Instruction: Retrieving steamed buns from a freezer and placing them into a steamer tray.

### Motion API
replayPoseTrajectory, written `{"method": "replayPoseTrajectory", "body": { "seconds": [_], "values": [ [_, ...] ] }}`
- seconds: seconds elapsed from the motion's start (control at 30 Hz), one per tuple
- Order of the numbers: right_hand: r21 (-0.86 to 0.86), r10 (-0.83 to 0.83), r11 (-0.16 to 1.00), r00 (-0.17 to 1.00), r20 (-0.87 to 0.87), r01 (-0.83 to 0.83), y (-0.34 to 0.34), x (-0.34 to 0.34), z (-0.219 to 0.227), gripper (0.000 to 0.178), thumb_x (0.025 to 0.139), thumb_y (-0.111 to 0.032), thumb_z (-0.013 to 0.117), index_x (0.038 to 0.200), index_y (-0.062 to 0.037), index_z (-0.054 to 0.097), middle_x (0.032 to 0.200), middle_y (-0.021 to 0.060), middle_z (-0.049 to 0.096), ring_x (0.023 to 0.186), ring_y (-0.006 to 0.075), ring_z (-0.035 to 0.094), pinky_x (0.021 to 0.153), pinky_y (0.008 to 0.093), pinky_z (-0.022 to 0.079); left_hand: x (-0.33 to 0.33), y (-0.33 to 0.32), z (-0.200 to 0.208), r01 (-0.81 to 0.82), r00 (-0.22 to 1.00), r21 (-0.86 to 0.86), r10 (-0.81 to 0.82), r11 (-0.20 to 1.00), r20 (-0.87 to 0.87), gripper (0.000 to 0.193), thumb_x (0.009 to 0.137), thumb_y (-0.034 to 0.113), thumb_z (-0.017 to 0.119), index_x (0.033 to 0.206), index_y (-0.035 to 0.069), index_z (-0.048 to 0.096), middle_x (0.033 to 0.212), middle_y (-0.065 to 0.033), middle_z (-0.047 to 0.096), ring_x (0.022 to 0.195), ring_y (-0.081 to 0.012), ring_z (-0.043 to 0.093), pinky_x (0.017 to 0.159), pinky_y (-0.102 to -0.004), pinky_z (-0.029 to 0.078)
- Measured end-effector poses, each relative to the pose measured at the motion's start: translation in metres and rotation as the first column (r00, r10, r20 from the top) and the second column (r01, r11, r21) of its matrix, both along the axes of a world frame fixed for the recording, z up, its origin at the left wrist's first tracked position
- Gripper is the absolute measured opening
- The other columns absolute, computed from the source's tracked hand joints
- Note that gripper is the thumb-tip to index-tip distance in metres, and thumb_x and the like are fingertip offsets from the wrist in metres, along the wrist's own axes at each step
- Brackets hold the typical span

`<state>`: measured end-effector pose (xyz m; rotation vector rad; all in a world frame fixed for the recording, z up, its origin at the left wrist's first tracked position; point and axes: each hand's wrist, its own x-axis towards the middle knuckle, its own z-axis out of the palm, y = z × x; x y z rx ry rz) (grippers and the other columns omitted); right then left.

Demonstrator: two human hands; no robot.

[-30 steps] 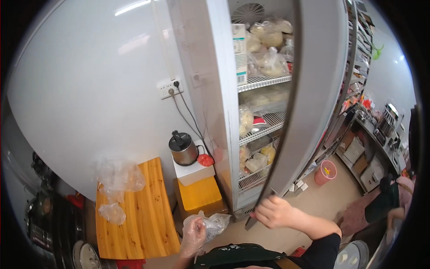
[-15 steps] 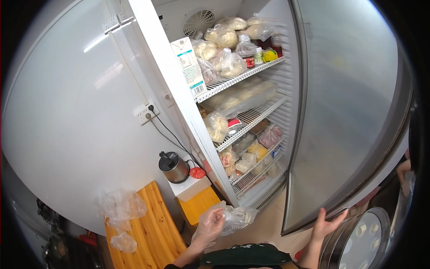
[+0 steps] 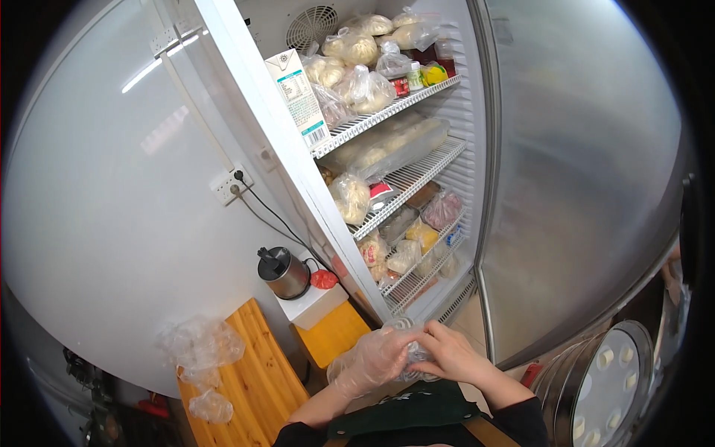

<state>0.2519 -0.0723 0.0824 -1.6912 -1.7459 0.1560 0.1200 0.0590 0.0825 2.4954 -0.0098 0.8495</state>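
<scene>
My left hand (image 3: 375, 363), in a clear plastic glove, is closed around a clear plastic bag (image 3: 402, 325) in front of my apron. Pale contents show faintly through the plastic, too hidden to name. From the other side my bare right hand (image 3: 450, 353) meets it, fingers bent and pressed to the same bag beside the left fingers. Just ahead is the upright fridge (image 3: 272, 164), whose door (image 3: 577, 179) hangs wide to the right. Bags of pale buns (image 3: 350, 46) fill its top shelf, and another bun bag (image 3: 350, 200) rests on the shelf below.
A wooden bench (image 3: 262, 372) at left bears crumpled clear bags (image 3: 199, 344). Beside the fridge, an electric kettle (image 3: 286, 274) and a red bag (image 3: 323, 279) sit on a white box (image 3: 313, 307) over a yellow stool (image 3: 334, 333). Stacked steamer trays (image 3: 570, 369) with pale pieces stand at right.
My right hand has come left from near the door's lower edge, where it was spread, to the bag at my left hand. The fridge and its shelves appear shifted slightly left in view.
</scene>
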Motion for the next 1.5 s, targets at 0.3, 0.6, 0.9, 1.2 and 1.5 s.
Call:
{"method": "replayPoseTrajectory", "body": {
  "seconds": [0.3, 0.6, 0.9, 1.2, 1.5],
  "values": [
    [0.372, 0.170, 0.915, 0.985, -0.010, -0.154, 0.051, 0.065, 0.007, 0.038, 0.061, -0.015, 0.068, 0.095, -0.0037, 0.056, 0.076, 0.0071, 0.053, 0.065, 0.0258, 0.055, 0.055, 0.0329, 0.044, 0.043, 0.013, 0.036, 0.032, 0.992, 0.235, -0.060, 0.971, 0.111, 0.037, 0.060, 0.000, 0.061, 0.096, 0.008, 0.055, 0.078, -0.0042, 0.057, 0.067, -0.0233, 0.054, 0.054, -0.0321, 0.046],
    [0.231, 0.309, 0.932, 0.944, -0.115, -0.278, 0.094, 0.171, 0.013, 0.031, 0.057, -0.011, 0.068, 0.085, -0.0050, 0.057, 0.072, 0.0075, 0.053, 0.061, 0.0268, 0.054, 0.052, 0.0332, 0.042, 0.047, 0.067, -0.004, -0.663, 0.559, -0.145, 0.614, 0.735, 0.557, 0.039, 0.073, 0.009, 0.061, 0.107, 0.002, 0.045, 0.082, -0.0110, 0.054, 0.070, -0.0191, 0.051, 0.064, -0.0302, 0.043],
    [0.615, -0.041, 0.734, 0.922, -0.385, 0.289, 0.089, 0.257, 0.050, 0.018, 0.062, -0.010, 0.062, 0.075, 0.0016, 0.056, 0.066, 0.0052, 0.052, 0.059, 0.0127, 0.050, 0.052, 0.0251, 0.037, 0.035, 0.095, -0.036, -0.559, 0.338, -0.729, 0.912, 0.395, 0.234, 0.036, 0.078, 0.004, 0.056, 0.111, -0.001, 0.041, 0.091, -0.0067, 0.049, 0.072, -0.0088, 0.047, 0.064, -0.0212, 0.043],
    [0.794, 0.230, 0.434, 0.800, -0.554, 0.425, 0.216, 0.235, 0.286, 0.016, 0.081, -0.011, 0.058, 0.090, 0.0023, 0.061, 0.078, 0.0002, 0.059, 0.068, 0.0048, 0.050, 0.062, 0.0186, 0.040, 0.019, 0.099, -0.093, -0.511, 0.330, -0.819, 0.939, 0.261, 0.093, 0.031, 0.079, -0.002, 0.054, 0.108, -0.004, 0.046, 0.076, -0.0029, 0.049, 0.063, -0.0059, 0.046, 0.059, -0.0186, 0.042],
    [0.834, -0.124, 0.540, 0.991, -0.055, 0.114, 0.451, 0.183, 0.360, 0.027, 0.066, -0.023, 0.060, 0.073, 0.0037, 0.061, 0.065, 0.0194, 0.059, 0.065, 0.0315, 0.059, 0.063, 0.0389, 0.046, -0.010, 0.066, -0.158, -0.718, 0.185, -0.695, 0.955, -0.029, -0.231, 0.022, 0.076, 0.010, 0.060, 0.093, -0.003, 0.054, 0.068, -0.0028, 0.053, 0.059, -0.0057, 0.046, 0.060, -0.0215, 0.041]
  ]
}}
